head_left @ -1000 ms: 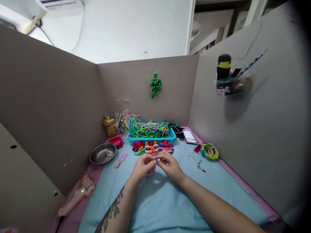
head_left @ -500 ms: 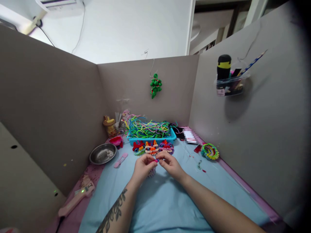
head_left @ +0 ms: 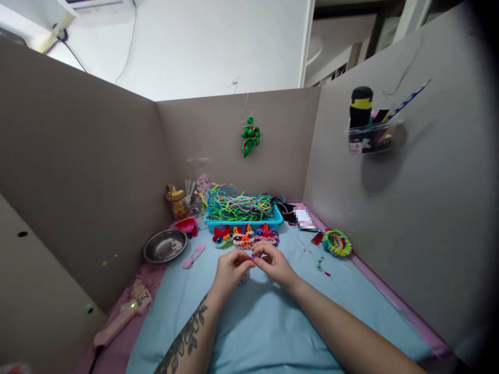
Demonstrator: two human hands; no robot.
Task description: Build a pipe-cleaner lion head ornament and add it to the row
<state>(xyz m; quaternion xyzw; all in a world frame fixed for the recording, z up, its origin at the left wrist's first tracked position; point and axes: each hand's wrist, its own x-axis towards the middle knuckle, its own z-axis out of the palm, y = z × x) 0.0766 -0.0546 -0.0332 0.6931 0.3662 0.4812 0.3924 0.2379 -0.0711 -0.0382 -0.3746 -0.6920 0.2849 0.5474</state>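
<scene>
My left hand (head_left: 233, 268) and my right hand (head_left: 273, 263) meet over the blue cloth, fingertips pinched together on a small pink and blue piece (head_left: 253, 258). Its kind is too small to make out, and the fingers cover most of it. Partly behind my left hand, a pale pink ribbed piece (head_left: 244, 277) shows at the palm's lower edge; I cannot tell whether it is held or lying there. Just beyond my hands stand three colourful fuzzy animal-face figures: a red one (head_left: 222, 237), an orange and white one (head_left: 244, 237) and a purple one (head_left: 267, 235).
A blue tray (head_left: 245, 227) heaped with fuzzy stems (head_left: 241, 208) stands at the back. To the left are a metal bowl (head_left: 165, 246), a pink clip-like tool (head_left: 194, 256) and a pink glue gun (head_left: 123, 318). On the right lies a green-yellow coil (head_left: 337, 243). Grey panels surround the table.
The small pink and blue piece has turned slightly between my fingertips, and my left fingers have shifted a little to the right. Less of the pale pink ribbed piece shows.
</scene>
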